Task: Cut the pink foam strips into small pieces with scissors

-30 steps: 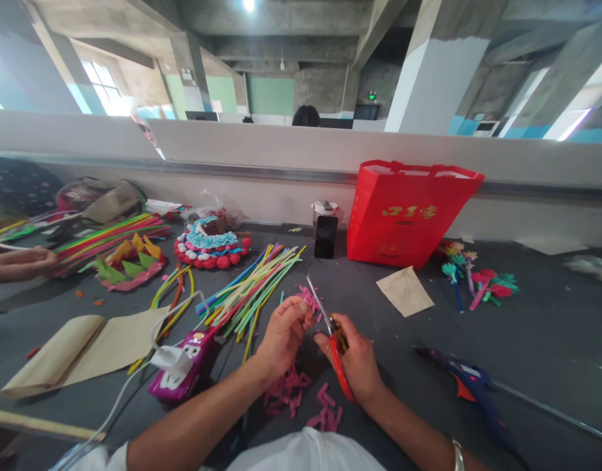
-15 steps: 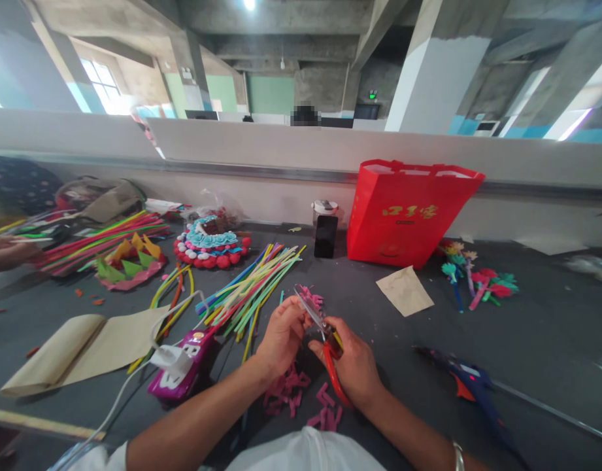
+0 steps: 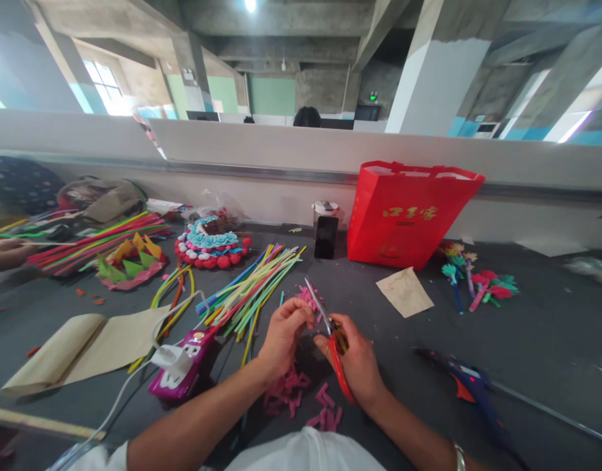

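Scissors (image 3: pixel 335 353) gripped in right hand (image 3: pixel 359 360), left (image 3: pixel 284 333) pinched

White shirt (image 3: pixel 305 453), kinda plain, soft folds over front, raised line down middle, can't tell from over here if seam or just crease. Left sleeve (image 3: pixel 102 458) same white, looks loose, ends around elbow, left forearm (image 3: pixel 197 418) bare past that. Right forearm (image 3: pixel 403 418) bare too, except for bangle (image 3: pixel 459 456), well up from wrist: silver-coloured, slim, pretty shiny, only partly visible, any pattern too small to make out. Left hand (image 3: pixel 284 337) bare, right hand (image 3: pixel 357 356) same deal.
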### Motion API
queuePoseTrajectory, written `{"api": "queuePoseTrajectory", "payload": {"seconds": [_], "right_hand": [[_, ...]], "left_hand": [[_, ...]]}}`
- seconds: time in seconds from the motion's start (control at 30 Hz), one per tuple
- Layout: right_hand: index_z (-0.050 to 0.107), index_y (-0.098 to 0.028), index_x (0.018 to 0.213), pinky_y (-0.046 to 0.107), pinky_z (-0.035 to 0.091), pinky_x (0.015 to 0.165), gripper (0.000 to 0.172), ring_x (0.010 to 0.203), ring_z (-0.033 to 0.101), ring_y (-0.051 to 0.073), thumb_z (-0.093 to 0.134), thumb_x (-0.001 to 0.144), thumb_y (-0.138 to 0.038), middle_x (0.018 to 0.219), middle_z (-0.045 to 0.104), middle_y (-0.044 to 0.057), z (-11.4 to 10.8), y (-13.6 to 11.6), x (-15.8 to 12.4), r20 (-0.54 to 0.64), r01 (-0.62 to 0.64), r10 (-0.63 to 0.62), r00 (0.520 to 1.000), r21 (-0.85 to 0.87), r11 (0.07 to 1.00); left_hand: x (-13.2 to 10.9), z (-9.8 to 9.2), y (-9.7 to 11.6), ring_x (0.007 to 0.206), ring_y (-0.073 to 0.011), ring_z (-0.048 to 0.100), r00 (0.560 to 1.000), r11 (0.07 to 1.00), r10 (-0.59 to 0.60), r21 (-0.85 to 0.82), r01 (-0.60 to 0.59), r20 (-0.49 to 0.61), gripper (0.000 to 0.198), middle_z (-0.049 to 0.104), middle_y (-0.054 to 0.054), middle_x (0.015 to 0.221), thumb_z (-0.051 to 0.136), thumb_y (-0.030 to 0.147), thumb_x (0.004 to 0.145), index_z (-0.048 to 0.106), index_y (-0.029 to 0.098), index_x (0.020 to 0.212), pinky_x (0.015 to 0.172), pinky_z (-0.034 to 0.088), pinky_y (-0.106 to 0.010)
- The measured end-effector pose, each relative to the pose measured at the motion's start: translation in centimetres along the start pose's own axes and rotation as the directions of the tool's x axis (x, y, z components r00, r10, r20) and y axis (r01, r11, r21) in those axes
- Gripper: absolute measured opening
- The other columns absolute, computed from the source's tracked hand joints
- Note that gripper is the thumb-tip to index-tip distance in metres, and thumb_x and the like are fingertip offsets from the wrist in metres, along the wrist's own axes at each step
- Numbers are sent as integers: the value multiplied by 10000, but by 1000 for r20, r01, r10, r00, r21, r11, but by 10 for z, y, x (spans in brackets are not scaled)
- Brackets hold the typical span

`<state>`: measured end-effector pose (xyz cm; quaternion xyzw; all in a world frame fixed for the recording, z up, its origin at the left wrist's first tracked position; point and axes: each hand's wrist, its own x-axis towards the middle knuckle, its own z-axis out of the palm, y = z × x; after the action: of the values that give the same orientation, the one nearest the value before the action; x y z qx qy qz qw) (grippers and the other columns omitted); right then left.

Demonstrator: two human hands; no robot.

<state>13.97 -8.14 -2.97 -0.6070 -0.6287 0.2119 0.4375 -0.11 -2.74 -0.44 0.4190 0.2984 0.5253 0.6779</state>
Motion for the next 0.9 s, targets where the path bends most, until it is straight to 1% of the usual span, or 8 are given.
{"api": "queuePoseTrajectory", "payload": {"seconds": [0.07, 0.1, 0.2, 0.3, 0.4, 0.57, 0.83, 0.9], "right_hand": [[527, -210, 1100, 241, 486, 623, 349, 669, 630, 160, 599, 837, -427, 801, 668, 7, -1, 1, 2, -24, -15, 18, 1000, 131, 991], [528, -201, 1094, 240, 490, 629, 355, 682, 628, 159, 599, 836, -434, 820, 668, 16, -1, 2, 2, -26, -27, 33, 999, 202, 979], [528, -187, 1087, 224, 488, 594, 383, 663, 616, 149, 624, 818, -443, 797, 658, 15, -1, 2, 3, 9, -81, 84, 996, 377, 923], [529, -184, 1092, 197, 461, 528, 424, 607, 589, 129, 676, 778, -429, 747, 641, -2, -1, 0, 2, 20, -128, 133, 991, 450, 884], [524, -186, 1102, 173, 410, 448, 438, 523, 533, 96, 696, 765, -409, 730, 622, -13, -1, -1, 2, 21, -159, 170, 985, 476, 865], [504, -196, 1122, 156, 347, 379, 418, 426, 412, 50, 667, 794, -397, 708, 573, -41, 0, 2, 2, 41, -185, 192, 980, 526, 830], [487, -202, 1135, 161, 350, 360, 418, 409, 403, 64, 623, 799, -411, 623, 504, -71, 0, 2, 4, 47, -242, 256, 966, 523, 817], [485, -204, 1137, 162, 356, 363, 403, 410, 405, 64, 608, 804, -396, 630, 506, -70, 0, 3, 5, 43, -232, 244, 969, 506, 831]], "left_hand": [[-1, -1, -3, 583, -97, 478, 998, 977, 64, 204, -64, 5, 68, 543, 24, 626, 637, 193, 741, 588, 167, 702, 610, 383, -220], [-1, -1, -5, 589, -100, 480, 995, 943, 98, 319, -100, 23, 65, 550, 21, 635, 638, 194, 735, 593, 165, 699, 605, 381, -221], [-5, 2, -7, 616, -117, 508, 976, 756, 166, 617, -217, 139, 66, 587, 7, 653, 631, 203, 729, 605, 159, 687, 606, 385, -227], [-10, 5, -6, 603, -120, 516, 948, 572, 194, 756, -318, 252, 90, 593, 5, 633, 578, 187, 750, 595, 159, 666, 597, 381, -228], [-12, 6, -6, 581, -114, 501, 925, 479, 224, 792, -378, 307, 107, 575, 10, 617, 534, 154, 750, 566, 163, 649, 580, 368, -226], [-11, 4, -7, 583, -117, 502, 918, 433, 222, 811, -394, 328, 98, 574, 5, 627, 524, 149, 751, 551, 168, 659, 577, 362, -229], [-13, 6, -4, 600, -127, 520, 933, 423, 171, 831, -361, 318, 95, 598, -12, 653, 514, 152, 741, 589, 162, 684, 587, 368, -238], [-13, 7, -3, 605, -129, 517, 943, 456, 144, 825, -333, 301, 89, 594, -12, 650, 521, 155, 727, 595, 161, 679, 590, 370, -241]]}}
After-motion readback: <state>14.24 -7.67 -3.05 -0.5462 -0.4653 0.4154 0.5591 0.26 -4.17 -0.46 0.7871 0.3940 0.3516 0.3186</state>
